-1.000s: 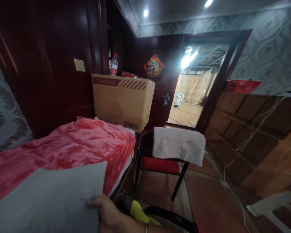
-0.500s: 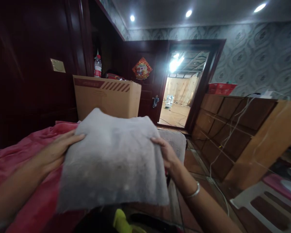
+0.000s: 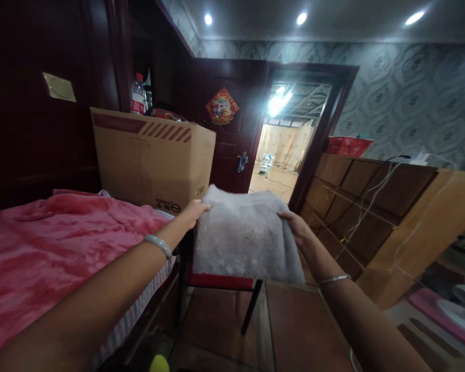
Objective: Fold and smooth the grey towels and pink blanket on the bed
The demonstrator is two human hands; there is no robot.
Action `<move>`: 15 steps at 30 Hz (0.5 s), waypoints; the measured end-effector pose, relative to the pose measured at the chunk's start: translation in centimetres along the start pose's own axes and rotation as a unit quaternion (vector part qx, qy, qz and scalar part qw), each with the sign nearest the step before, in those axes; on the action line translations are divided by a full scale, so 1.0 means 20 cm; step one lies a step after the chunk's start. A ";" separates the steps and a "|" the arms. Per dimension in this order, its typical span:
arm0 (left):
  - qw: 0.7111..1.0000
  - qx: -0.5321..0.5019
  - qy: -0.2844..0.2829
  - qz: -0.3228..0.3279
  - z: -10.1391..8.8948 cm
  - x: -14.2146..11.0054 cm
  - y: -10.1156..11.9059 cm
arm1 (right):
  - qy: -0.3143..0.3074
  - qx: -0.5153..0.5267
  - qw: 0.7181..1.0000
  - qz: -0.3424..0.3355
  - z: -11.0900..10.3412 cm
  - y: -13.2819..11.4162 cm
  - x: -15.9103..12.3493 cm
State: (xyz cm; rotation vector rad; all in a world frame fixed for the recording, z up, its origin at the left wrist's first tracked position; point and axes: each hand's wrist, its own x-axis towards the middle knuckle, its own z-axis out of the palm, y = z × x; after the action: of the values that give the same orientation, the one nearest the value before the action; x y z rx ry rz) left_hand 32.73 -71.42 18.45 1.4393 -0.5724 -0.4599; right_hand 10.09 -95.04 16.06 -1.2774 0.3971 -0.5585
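A grey, fuzzy cloth (image 3: pixel 246 237) with darker stains is stretched between my hands at arm's length. Its left edge is pinched by my left hand (image 3: pixel 196 213), thumb on top; a bangle circles that wrist. My right hand (image 3: pixel 294 227) grips the opposite edge, with a thin silver bracelet further down the arm. Behind and below the cloth stands a chair with a red seat (image 3: pixel 220 280) and dark legs, its upper part hidden by the cloth. I cannot tell whether the cloth touches the seat.
On the left lies a pink blanket (image 3: pixel 73 232) on a bed. Beyond it is a large cardboard box (image 3: pixel 147 160) with a bottle (image 3: pixel 138 95) on top. To the right runs a wooden cabinet (image 3: pixel 356 191) with loose cables and a red basket (image 3: pixel 349 146). A doorway stands open ahead.
Both hands have carried the cloth to the right and farther from me, away from the bed. The red chair seat and more floor now show beneath it.
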 end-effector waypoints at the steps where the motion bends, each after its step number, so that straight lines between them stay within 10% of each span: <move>1: 1.000 0.009 0.007 -0.003 0.00 0.02 -0.04 | -0.002 -0.006 1.000 0.013 -0.02 0.04 0.01; 15: 0.988 0.135 0.049 0.061 -0.02 0.08 -0.07 | 0.090 -0.190 0.975 -0.076 -0.04 0.04 0.08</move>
State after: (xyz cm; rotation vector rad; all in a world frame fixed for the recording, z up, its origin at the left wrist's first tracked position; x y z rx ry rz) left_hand 34.20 -72.26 17.13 1.6630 -0.6574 -0.2182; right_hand 10.96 -96.47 15.21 -1.6408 0.5812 -0.7568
